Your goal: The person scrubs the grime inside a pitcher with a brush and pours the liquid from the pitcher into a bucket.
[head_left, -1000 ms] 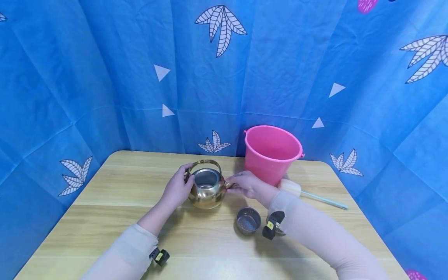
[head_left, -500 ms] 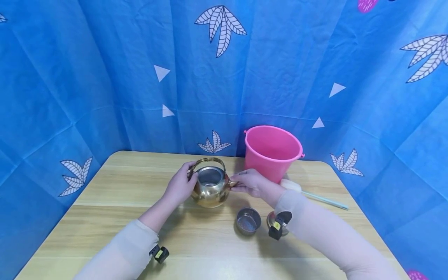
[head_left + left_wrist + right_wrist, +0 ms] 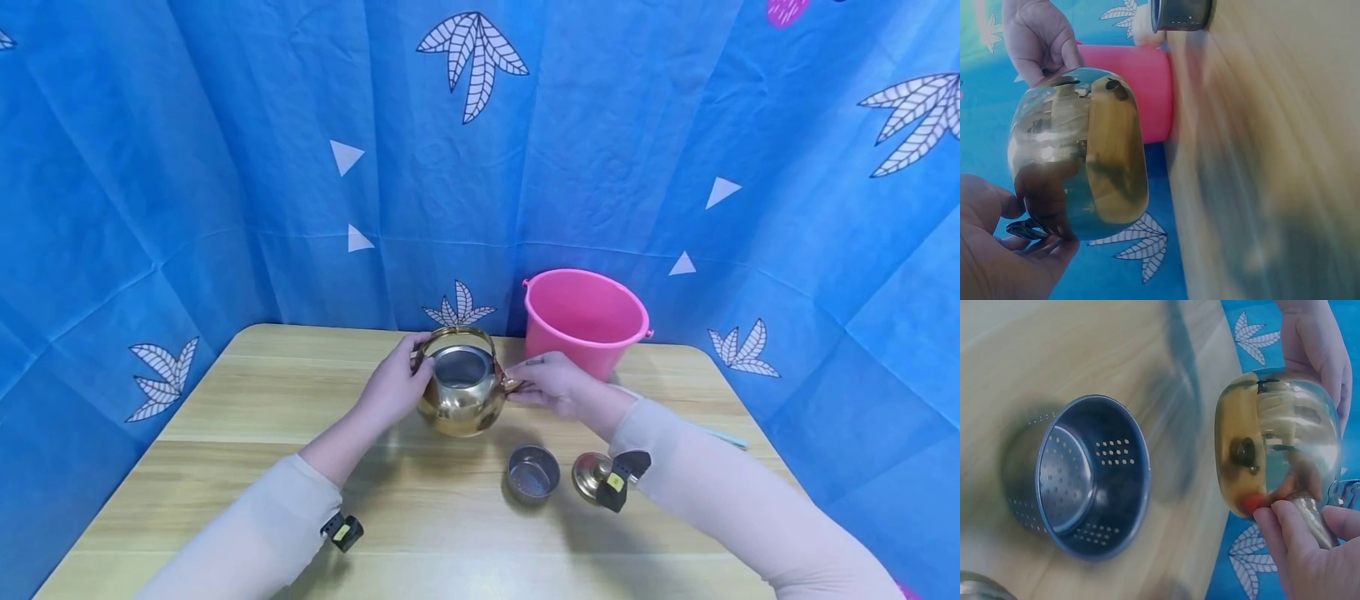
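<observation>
A lidless golden metal teapot (image 3: 461, 410) hangs above the table, its round mouth facing up. My left hand (image 3: 395, 377) grips it at the handle's left base, with the thumb near the rim. On the opposite side my right hand (image 3: 553, 382) pinches the short spout (image 3: 1313, 522) between thumb and fingers. Below and to the right, a perforated steel strainer cup (image 3: 1094, 478) stands upright on the table, apart from both hands. The golden lid (image 3: 588, 475) lies right of the strainer, partly covered by the right wrist camera.
A pink bucket (image 3: 570, 354) stands at the back of the wooden table (image 3: 225, 467), close behind my right hand. A light-blue stick handle (image 3: 726, 437) shows beyond the right sleeve, the rest mostly hidden. Blue patterned curtain (image 3: 450, 167) surrounds the table.
Both hands have carried the teapot to the right and slightly up in the head view. The lid has come out from under the right wrist; the white sponge head is now mostly covered by the right arm.
</observation>
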{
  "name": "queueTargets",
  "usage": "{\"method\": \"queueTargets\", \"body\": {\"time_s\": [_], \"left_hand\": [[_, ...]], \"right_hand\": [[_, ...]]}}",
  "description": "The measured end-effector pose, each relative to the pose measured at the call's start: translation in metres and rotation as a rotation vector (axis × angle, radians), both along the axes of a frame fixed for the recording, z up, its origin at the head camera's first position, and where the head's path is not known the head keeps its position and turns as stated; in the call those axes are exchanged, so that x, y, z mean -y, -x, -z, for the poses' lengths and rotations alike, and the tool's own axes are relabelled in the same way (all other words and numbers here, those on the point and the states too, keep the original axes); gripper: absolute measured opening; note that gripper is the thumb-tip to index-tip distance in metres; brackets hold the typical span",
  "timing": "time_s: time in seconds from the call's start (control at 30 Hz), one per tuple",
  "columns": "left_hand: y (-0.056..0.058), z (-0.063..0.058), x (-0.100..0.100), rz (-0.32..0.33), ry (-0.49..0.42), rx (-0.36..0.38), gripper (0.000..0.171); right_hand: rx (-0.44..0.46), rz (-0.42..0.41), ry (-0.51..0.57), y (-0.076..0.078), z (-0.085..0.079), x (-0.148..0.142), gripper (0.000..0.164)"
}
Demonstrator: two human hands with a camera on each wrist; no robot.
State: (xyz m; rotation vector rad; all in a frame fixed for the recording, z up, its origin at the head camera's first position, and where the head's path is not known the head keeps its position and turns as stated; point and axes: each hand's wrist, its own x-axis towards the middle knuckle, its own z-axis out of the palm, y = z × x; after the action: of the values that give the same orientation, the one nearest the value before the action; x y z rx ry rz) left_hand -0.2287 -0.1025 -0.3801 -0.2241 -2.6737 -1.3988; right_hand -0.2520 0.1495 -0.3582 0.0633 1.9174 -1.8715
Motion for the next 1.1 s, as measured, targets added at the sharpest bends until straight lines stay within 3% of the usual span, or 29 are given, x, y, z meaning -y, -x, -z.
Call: {"method": "queueTargets", "body": {"time_s": [0.4,0.83,1.1], "left_hand": [[0.008,-0.029,-0.014,0.028,0.027,-0.046,0.049],[0.026,-0.057,-0.030,0.048,0.071,-0.089,0.049],[0.034,-0.075,-0.042,0.042,0.070,-0.161,0.047]], "right_hand": [[-0.043,0.019,-0.004,-0.001,-0.027,-0.011,0.022],[-0.061,0.059,-0.035,0.004,-0.056,-0.027,0.031],[-0.115,0.081,-0.039,0.011,-0.073,-0.038,0.035]]}}
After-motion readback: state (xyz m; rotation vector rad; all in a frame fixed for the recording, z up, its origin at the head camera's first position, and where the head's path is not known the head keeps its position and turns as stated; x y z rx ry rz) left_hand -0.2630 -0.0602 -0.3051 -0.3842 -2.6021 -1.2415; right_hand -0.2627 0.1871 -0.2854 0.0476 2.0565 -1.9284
